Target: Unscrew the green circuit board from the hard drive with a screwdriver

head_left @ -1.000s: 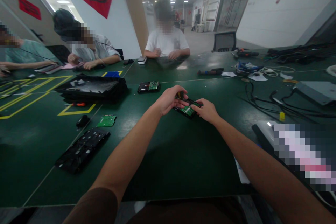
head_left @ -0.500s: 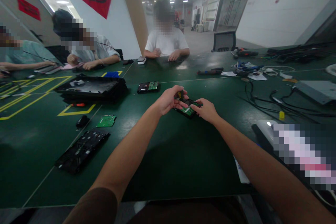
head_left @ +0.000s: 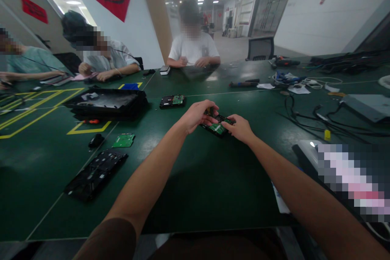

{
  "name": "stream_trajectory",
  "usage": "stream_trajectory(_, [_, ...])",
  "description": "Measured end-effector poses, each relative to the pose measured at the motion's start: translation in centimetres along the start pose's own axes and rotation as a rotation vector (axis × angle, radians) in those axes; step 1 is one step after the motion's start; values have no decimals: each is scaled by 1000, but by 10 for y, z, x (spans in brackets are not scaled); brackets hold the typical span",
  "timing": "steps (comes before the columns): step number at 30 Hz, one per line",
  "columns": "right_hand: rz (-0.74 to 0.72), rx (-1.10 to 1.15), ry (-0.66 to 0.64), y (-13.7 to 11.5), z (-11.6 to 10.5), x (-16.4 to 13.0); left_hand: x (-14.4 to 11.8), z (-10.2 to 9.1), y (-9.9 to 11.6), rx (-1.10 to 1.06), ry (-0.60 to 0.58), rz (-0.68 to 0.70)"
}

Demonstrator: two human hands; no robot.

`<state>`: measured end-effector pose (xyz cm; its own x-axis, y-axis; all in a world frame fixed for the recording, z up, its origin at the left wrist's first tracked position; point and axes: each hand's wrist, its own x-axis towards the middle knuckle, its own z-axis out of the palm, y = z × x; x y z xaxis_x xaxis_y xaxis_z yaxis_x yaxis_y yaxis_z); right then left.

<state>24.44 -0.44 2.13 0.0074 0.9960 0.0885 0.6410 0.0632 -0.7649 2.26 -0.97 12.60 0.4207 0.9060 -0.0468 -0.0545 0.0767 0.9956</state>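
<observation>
A hard drive (head_left: pixel 217 130) lies on the green table with its green circuit board facing up. My left hand (head_left: pixel 199 117) is bent over its far left part. Its fingers close round a short black-and-yellow screwdriver (head_left: pixel 209 111), mostly hidden by the hand; the tip does not show. My right hand (head_left: pixel 239 128) grips the drive's right edge, thumb and fingers on the board side. Farther left are a second hard drive (head_left: pixel 172 101) with its board up and a loose green circuit board (head_left: pixel 123 140).
A black plastic tray stack (head_left: pixel 106 103) and a black plastic panel (head_left: pixel 96 174) lie left. Black cables (head_left: pixel 323 120), a grey metal box (head_left: pixel 365 107) and a blurred-out screen (head_left: pixel 353 178) are right. Pliers-like tools (head_left: pixel 244 83) lie farther back. Several people sit across the table.
The screwdriver has turned slightly in my left hand, and its yellow marking shows less. My right hand and the hard drive stay in place.
</observation>
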Motion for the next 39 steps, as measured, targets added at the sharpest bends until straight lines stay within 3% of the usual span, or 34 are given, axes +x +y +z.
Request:
stream_trajectory(10, [4,3,7,0,0,-1,2,-4,1,10,109,24])
stream_trajectory(17, [-14,-20,8,0,0,0,0,0,-1,-69,-18,-6])
stream_trajectory(25, [-13,4,21,3,1,1,4,-3,-1,-13,112,33])
stream_trajectory(29, [-6,21,2,1,0,0,2,-1,0,12,77,29])
stream_trajectory(34, [-12,13,6,-1,-1,-1,1,2,-1,-104,40,-13])
stream_trajectory(39, [-16,1,10,1,0,0,2,-2,0,-107,63,-21])
